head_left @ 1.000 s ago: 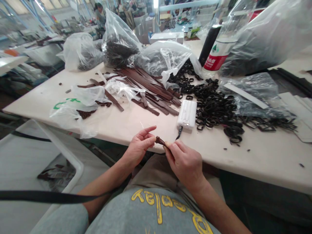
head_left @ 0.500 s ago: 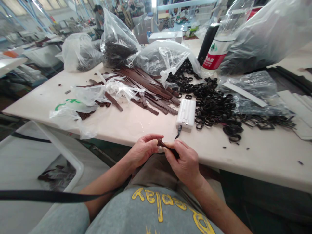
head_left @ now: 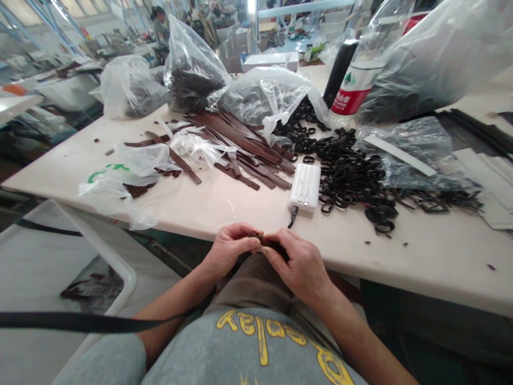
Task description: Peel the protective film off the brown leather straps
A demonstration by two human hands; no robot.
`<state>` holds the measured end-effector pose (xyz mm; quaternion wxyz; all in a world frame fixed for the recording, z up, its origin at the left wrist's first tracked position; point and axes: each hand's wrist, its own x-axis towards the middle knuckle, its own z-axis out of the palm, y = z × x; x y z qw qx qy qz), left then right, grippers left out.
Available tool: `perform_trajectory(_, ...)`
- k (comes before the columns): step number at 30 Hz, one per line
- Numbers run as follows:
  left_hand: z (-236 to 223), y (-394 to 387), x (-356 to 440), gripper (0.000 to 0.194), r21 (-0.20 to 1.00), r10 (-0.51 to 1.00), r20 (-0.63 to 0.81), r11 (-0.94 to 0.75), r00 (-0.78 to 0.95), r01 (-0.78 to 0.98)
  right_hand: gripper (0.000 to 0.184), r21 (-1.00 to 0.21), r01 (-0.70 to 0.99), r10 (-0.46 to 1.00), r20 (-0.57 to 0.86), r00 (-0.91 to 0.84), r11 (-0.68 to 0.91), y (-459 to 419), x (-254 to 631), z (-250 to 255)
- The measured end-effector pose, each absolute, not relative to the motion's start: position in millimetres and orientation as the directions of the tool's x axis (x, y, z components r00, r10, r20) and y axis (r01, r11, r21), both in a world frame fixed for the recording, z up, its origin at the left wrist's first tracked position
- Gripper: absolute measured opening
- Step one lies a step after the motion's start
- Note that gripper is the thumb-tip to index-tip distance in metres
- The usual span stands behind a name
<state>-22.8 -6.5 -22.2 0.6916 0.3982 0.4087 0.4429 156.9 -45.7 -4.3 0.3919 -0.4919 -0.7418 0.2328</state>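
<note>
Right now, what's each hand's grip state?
Left hand: closed, pinching a brown strip.
Right hand: closed, holding the same strip.

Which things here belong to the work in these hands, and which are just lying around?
Likely in the job:
brown piece pinched by left hand and right hand
brown strips, similar in colour

Apparently just lying about:
white device with cable
red-labelled bottle

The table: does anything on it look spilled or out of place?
Slightly: toward the front right, a few small dark scraps lie scattered on the table, apart from the heap of black loops, like stray bits.
</note>
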Motion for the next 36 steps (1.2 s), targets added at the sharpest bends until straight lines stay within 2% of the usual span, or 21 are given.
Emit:
perform_trajectory(4,-19.9,-6.0,-29.9,0.018,0.927,0.948,-0.216,0.274,0.235,-0.257,0.024,-0.502,0.758,0.906,0.300,-0.298,0.416,-50.6,159.5,-6.1)
perform_trajectory(7,-19.5,-7.2,-32.9,0.016,0.928,0.947,-0.231,0.283,0.224,-0.242,0.033,-0.429,0.797,0.900,0.296,-0.319,0.424,-52.8,156.0,-7.7)
perform_trajectory(14,-19.8,-10.5,-34.5,0.016,0.933,0.937,-0.227,0.288,0.267,-0.217,0.034,-0.516,0.737,0.900,0.244,-0.362,0.437,-53.5,151.7,-10.7)
perform_trajectory(18,-15.8,-13.5,-31.1,0.022,0.917,0.891,-0.241,0.339,0.386,-0.210,0.028,-0.604,0.655,0.883,0.209,-0.419,0.454,-52.3,149.7,-9.2)
perform_trajectory(21,-13.9,-11.5,-32.6,0.023,0.923,0.897,-0.217,0.317,0.385,-0.220,0.022,-0.670,0.627,0.897,0.140,-0.418,0.397,-52.5,151.8,-5.6)
perform_trajectory(27,-14.7,0.0,-44.0,0.030,0.945,0.953,-0.175,0.233,0.248,-0.231,0.014,-0.609,0.753,0.933,-0.058,-0.356,0.249,-62.7,161.8,-7.5)
perform_trajectory(31,-16.4,-1.8,-44.1,0.033,0.934,0.937,-0.202,0.272,0.285,-0.233,0.021,-0.628,0.738,0.934,-0.051,-0.353,0.245,-68.3,161.8,-14.4)
perform_trajectory(36,-18.3,-15.5,-36.7,0.032,0.912,0.891,-0.251,0.349,0.380,-0.217,0.024,-0.627,0.716,0.929,0.038,-0.367,0.308,-70.5,157.7,-19.8)
